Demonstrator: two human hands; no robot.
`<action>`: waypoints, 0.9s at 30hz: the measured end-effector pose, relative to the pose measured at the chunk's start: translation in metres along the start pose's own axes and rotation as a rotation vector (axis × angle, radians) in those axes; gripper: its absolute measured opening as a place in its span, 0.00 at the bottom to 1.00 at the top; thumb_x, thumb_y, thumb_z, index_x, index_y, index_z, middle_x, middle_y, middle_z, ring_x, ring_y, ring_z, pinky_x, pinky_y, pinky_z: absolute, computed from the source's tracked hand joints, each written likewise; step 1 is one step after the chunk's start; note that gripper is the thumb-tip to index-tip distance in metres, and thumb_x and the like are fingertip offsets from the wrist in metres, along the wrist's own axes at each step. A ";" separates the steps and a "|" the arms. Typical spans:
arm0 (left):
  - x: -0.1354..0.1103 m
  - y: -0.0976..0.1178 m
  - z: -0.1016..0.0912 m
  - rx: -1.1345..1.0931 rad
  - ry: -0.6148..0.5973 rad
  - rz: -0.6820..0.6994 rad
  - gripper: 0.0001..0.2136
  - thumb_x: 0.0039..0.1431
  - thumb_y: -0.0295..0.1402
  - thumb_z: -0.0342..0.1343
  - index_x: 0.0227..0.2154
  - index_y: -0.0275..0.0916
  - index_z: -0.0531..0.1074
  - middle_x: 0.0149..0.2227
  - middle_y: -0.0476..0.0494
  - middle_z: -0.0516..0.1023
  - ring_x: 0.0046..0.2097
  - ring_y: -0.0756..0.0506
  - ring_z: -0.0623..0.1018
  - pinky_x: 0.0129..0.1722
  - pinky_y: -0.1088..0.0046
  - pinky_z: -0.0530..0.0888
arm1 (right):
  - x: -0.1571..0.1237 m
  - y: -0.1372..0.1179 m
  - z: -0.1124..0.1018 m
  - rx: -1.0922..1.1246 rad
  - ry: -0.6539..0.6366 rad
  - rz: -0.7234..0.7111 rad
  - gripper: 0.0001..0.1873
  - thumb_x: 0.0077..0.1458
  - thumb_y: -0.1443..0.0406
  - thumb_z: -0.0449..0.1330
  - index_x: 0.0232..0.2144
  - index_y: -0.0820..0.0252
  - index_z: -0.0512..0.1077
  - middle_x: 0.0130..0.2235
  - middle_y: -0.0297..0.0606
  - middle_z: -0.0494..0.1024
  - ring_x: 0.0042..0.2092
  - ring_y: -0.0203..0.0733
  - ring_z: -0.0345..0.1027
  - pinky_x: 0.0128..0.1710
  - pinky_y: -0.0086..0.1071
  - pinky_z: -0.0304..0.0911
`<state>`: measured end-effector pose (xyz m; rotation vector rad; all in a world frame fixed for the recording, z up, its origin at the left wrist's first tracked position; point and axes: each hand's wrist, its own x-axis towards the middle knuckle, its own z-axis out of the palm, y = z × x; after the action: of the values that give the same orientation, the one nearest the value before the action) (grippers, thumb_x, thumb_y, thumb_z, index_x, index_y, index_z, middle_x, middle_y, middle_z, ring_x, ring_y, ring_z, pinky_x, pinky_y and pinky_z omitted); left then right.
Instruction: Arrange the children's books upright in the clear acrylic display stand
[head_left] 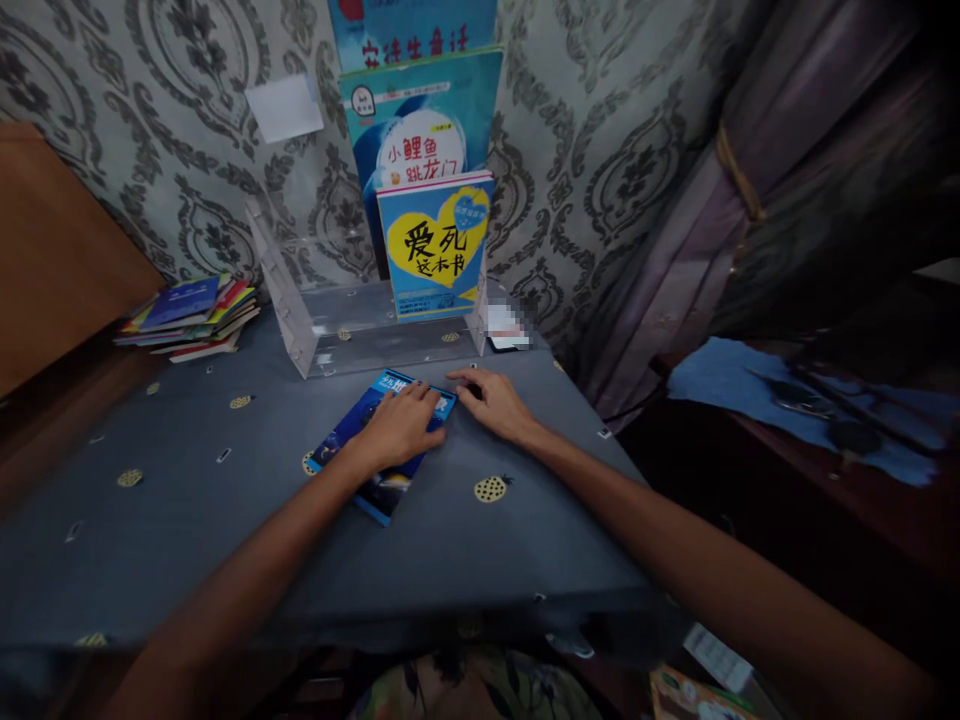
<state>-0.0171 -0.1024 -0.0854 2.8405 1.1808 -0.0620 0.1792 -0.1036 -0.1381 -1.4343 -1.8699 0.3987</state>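
A dark blue book [390, 490] with a light blue title band lies flat and slanted on the cloth-covered table. My left hand [405, 425] rests on its cover, palm down and fingers stretched, hiding the middle of it. At the book's upper right corner is my right hand [495, 402], its fingers bent and apart; whether the fingertips touch the corner I cannot tell. Just behind both hands stands a clear acrylic book rack [397, 350]. In the rack's right part, a blue book with a yellow heart [435, 250] stands upright before a teal book [420, 110] and another blue book [412, 30].
A pile of thin books [191, 315] lies at the table's left rear, near a brown wooden panel [60, 260]. Beside the rack's right end is a small blurred white item [506, 325]. Patterned wallpaper rises behind; a tied curtain [675, 210] hangs right, by a blue cloth [720, 385].
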 end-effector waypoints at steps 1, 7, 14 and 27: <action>-0.002 -0.005 -0.003 -0.010 -0.023 0.049 0.20 0.64 0.36 0.56 0.56 0.36 0.68 0.64 0.32 0.69 0.66 0.35 0.68 0.63 0.54 0.67 | -0.001 -0.003 -0.001 0.019 -0.011 0.007 0.18 0.59 0.69 0.56 0.50 0.61 0.78 0.34 0.38 0.82 0.35 0.42 0.73 0.41 0.36 0.67; -0.012 -0.018 -0.012 -0.013 -0.059 0.142 0.15 0.63 0.31 0.55 0.52 0.38 0.70 0.56 0.37 0.75 0.57 0.39 0.76 0.54 0.64 0.73 | -0.005 -0.017 -0.004 0.154 -0.089 0.015 0.19 0.60 0.67 0.54 0.50 0.62 0.78 0.25 0.32 0.79 0.27 0.37 0.68 0.33 0.31 0.63; -0.014 0.000 -0.008 0.127 -0.015 0.053 0.11 0.67 0.32 0.50 0.47 0.35 0.72 0.50 0.35 0.78 0.52 0.38 0.79 0.49 0.65 0.75 | -0.006 -0.013 -0.004 0.186 0.002 0.019 0.18 0.60 0.66 0.54 0.47 0.62 0.79 0.24 0.32 0.79 0.25 0.35 0.65 0.29 0.29 0.60; -0.012 0.001 0.004 0.159 0.065 0.066 0.13 0.70 0.34 0.47 0.46 0.34 0.74 0.49 0.33 0.78 0.53 0.38 0.78 0.50 0.63 0.76 | -0.012 -0.016 0.000 0.026 -0.053 -0.172 0.17 0.62 0.66 0.54 0.48 0.56 0.80 0.36 0.39 0.82 0.38 0.43 0.74 0.45 0.38 0.67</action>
<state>-0.0251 -0.1123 -0.0883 3.0390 1.1413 -0.0629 0.1697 -0.1196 -0.1321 -1.2447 -2.0053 0.3788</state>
